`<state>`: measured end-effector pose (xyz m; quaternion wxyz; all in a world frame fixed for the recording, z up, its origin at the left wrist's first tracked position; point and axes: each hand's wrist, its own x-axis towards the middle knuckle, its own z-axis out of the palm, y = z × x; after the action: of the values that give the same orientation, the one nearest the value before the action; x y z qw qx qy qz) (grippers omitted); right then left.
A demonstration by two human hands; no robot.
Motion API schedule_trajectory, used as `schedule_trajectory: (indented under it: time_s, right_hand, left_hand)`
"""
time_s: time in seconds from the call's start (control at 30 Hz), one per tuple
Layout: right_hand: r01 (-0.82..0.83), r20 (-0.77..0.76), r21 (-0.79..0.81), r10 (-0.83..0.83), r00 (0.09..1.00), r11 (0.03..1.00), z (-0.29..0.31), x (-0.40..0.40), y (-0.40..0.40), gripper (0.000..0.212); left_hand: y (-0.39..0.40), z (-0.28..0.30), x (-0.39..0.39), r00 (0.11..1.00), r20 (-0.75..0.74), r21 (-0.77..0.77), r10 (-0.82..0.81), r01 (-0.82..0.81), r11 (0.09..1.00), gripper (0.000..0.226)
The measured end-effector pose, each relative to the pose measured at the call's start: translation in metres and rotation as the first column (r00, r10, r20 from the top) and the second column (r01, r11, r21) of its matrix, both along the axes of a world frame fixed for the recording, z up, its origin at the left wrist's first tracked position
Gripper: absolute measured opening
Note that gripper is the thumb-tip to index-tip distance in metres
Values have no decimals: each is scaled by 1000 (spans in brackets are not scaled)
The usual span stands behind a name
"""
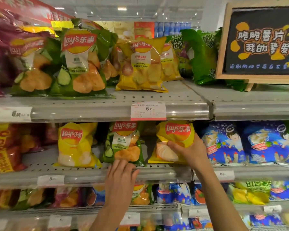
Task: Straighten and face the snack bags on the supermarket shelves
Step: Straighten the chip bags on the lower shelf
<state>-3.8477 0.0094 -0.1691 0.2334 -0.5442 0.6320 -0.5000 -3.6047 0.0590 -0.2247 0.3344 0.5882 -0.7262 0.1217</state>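
Right hand (189, 152) has its grip wrapped round the yellow Lay's bag (173, 142) on the middle shelf (90, 174), the bag leaning with its top tipped right. Left hand (121, 175) is loose and empty, just below the green bag (123, 144), the nearer one to straighten it.

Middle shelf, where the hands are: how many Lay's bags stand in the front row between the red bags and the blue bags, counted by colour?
Yellow Lay's bags: 2 (left yellow bag; right yellow bag, gripped by the right hand)
Green Lay's bag: 1
Total: 3
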Motion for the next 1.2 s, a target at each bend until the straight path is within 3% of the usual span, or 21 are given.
schedule_trajectory:
  time_s: [0.27, 0.47, 0.63, 0.77, 0.87, 0.93, 1.03, 1.13, 1.2]
  right_hand:
    - [-113, 23, 97, 112, 993, 989, -26, -1, -10, 73]
    - [-197, 2, 214, 201, 980, 957, -20, -7, -16, 84]
    - [-193, 19, 196, 193, 981, 961, -22, -11, -12, 90]
    - [-162, 22, 107, 160, 987, 981, -24, -12, 1, 94]
    - [-15, -88, -27, 13, 996, 1000, -24, -5, 9, 99]
    - [92, -193, -203, -132, 972, 975, -24, 7, 17, 89]
    - [154, -211, -436, -267, 940, 887, -20, 35, 29, 66]
    - [110, -181, -531, -239, 954, 840, -18, 73, 33, 52]
    - [56, -154, -473, -145, 977, 879, -17, 102, 30, 51]
  left_hand:
    - [-6, -7, -2, 999, -53, -18, 5, -6, 1000, 21]
    - [-7, -8, -4, 997, -74, 5, 23, -22, 1000, 25]
    - [-5, -10, -8, 994, -108, -13, 30, -32, 999, 26]
    - [-2, -9, -7, 989, -147, -36, 7, -12, 999, 21]
    - [-1, -7, -4, 978, -205, -45, -44, 35, 998, 15]
    - [-1, -5, 0, 964, -259, -41, -67, 59, 997, 14]
    - [-3, 0, 14, 923, -367, -69, -119, 101, 992, 16]
    - [-6, 7, 40, 890, -435, -173, -135, 65, 983, 15]
    - [-9, 12, 66, 865, -493, -211, -94, -14, 977, 13]
